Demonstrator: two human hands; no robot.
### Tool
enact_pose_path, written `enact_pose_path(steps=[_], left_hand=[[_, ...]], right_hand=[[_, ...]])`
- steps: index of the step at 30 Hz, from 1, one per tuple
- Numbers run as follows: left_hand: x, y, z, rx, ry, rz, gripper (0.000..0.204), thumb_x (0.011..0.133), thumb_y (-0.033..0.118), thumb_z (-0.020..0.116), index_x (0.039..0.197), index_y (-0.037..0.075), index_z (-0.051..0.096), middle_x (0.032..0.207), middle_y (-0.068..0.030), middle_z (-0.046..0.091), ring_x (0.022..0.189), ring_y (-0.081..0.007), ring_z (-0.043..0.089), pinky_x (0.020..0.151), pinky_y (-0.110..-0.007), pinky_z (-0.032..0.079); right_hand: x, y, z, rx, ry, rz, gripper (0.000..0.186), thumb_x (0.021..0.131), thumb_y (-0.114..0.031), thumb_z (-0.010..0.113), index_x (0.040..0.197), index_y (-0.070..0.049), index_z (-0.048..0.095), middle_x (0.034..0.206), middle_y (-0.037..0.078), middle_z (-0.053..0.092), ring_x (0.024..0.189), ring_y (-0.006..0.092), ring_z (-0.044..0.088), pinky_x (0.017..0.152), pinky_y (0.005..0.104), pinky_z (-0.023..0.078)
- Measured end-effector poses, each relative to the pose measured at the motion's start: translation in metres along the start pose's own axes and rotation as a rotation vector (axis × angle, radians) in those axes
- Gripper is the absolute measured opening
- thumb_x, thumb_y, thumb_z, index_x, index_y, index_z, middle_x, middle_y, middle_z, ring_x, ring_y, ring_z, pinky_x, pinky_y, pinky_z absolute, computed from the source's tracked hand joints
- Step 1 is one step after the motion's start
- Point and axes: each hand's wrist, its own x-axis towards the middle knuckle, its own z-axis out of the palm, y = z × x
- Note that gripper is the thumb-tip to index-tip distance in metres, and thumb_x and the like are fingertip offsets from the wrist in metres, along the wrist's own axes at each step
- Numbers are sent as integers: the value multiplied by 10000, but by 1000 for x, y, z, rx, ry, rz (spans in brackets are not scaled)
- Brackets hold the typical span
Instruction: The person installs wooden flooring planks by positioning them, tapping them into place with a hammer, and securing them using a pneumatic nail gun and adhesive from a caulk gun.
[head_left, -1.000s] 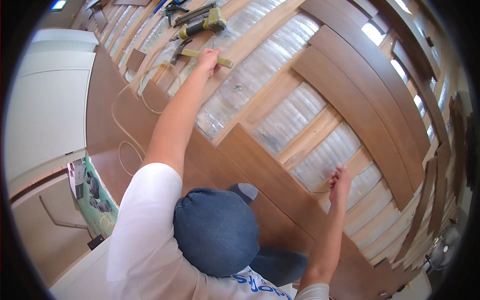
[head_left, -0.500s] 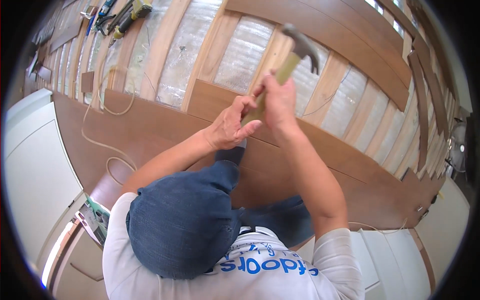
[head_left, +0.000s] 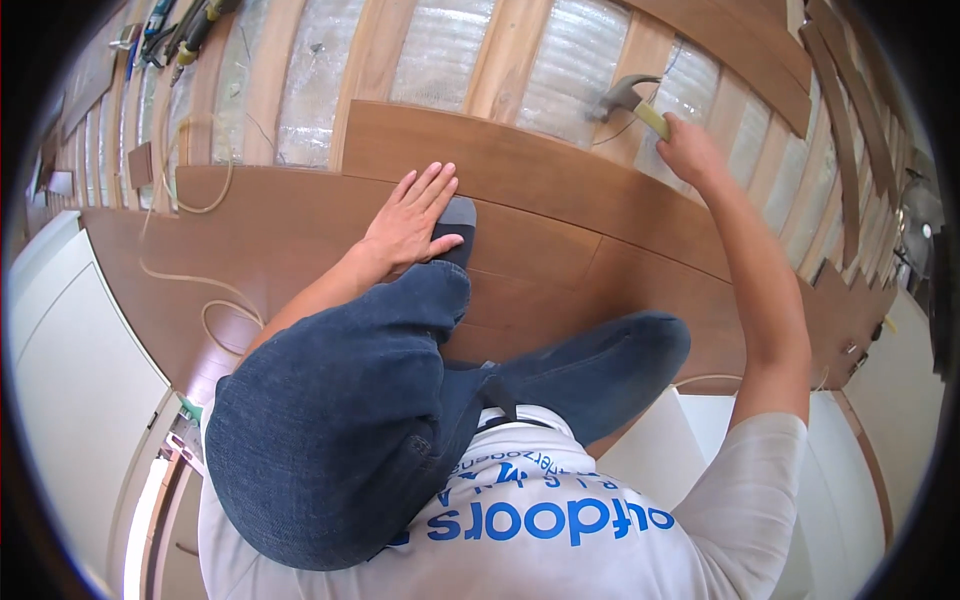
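Note:
My right hand [head_left: 692, 152] is wrapped round the yellow-green handle of a claw hammer [head_left: 628, 98], out to the right. The hammer's head, slightly blurred, is over the far edge of a brown floorboard [head_left: 500, 153]. My left hand [head_left: 412, 218] lies with fingers stretched on the floorboards, the fingertips on that board, beside my dark sock [head_left: 457, 225] with its grey toe. It holds nothing. Part of the palm is hidden. The board lies along the laid brown flooring, and its far edge borders wooden battens.
Pale wooden battens [head_left: 507, 60] with shiny foil sheeting [head_left: 440, 55] between them run beyond the boards. Loose brown planks [head_left: 735, 45] lie across them at the upper right. A nail gun or similar tool [head_left: 190, 40] is at the upper left, and a pale hose [head_left: 150, 265] curls on the left flooring.
The hammer has swung right and away in my right hand. My left hand has left the handle and come down flat on the boards. The view has shifted, and my bent right knee shows more.

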Motion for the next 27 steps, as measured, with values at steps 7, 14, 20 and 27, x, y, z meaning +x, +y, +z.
enact_pose_path(steps=[7,14,20,27], left_hand=[[-18,-3,4,-13,3,-67,907,1017,680,457,1628,17,353,1744,-125,252,1626,-267,183,1315,-459,159],[-6,6,3,-49,-62,-56,920,1016,653,497,1649,17,293,1750,-132,230,1628,-286,176,1316,-467,161],[-26,4,-4,-59,-56,-116,879,986,487,632,1643,11,294,1745,-147,234,1624,-305,188,1310,-474,179],[-11,14,-2,-46,-71,-98,855,981,358,641,1662,20,249,1756,-139,203,1630,-312,165,1318,-465,148]], right_hand=[[16,9,7,-70,-71,-150,377,926,-203,683,1276,-85,610,1030,242,731,1017,447,695,880,556,559],[-25,107,8,-89,-93,-30,378,921,-168,638,1283,-64,607,1044,255,725,1031,456,688,876,550,553],[-36,120,-4,-230,-279,-22,312,931,-186,601,1227,-89,615,1054,222,734,1023,431,699,872,550,563],[-48,168,-5,-273,-269,47,292,955,-195,585,1235,-123,623,1045,160,749,1000,397,708,833,524,573]])
